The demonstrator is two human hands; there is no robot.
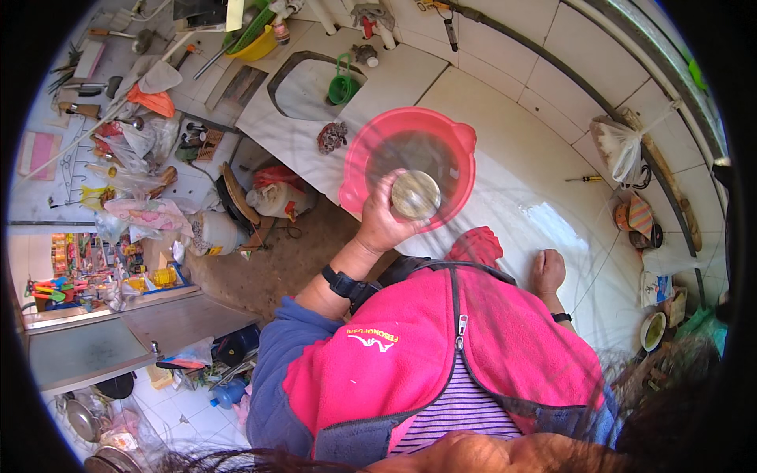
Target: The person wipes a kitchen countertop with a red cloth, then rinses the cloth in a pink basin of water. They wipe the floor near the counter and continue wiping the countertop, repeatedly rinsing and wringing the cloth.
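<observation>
My left hand (383,216) grips a round, dull metal-looking lid or can (416,194), its flat circular face turned up. I cannot tell how deep this thing is. It is above the near part of a pink-red plastic basin (353,159), which holds murky greyish water (426,148). My right hand (548,271) rests as a fist on the white countertop (520,177), nothing visible in it. Between my right hand and the basin lies a crumpled red cloth (476,245), close against my body.
A sink (295,88) with a green plastic scoop (342,88) lies beyond the basin. A dark crumpled scrubber or rag (332,138) sits at the counter's left edge. Jars and a bowl (652,331) line the right side. Plastic containers (216,232) stand on the left.
</observation>
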